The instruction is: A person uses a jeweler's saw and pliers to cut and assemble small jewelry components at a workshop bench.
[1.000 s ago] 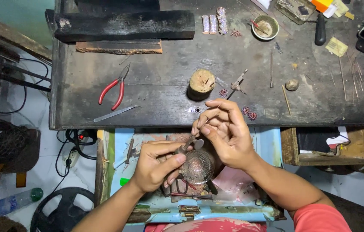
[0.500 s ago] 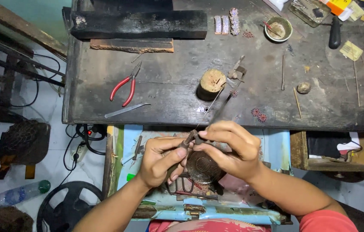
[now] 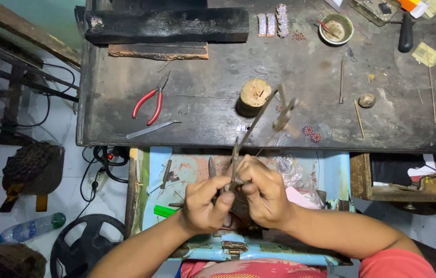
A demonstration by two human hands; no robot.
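Both hands are sitting lower than before, over the blue drawer (image 3: 331, 170). Left hand (image 3: 205, 203) and right hand (image 3: 261, 190) are pinching a long metal tool (image 3: 259, 116) against a small workpiece, mostly hidden; work appears unfinished.

**Bare forearms, short red sleeve**

Two bare hands, left (image 3: 205, 203) and right (image 3: 264, 193), with no gloves, rings or watch showing. Forearms uncovered from wrist to elbow, no bands or bracelets visible. On the right upper arm, the edge of a short orange-red sleeve (image 3: 398, 265), plain as far as can be seen. At the bottom edge, a strip of reddish patterned cloth (image 3: 259, 268), perhaps a garment over the lap, too cropped to tell.
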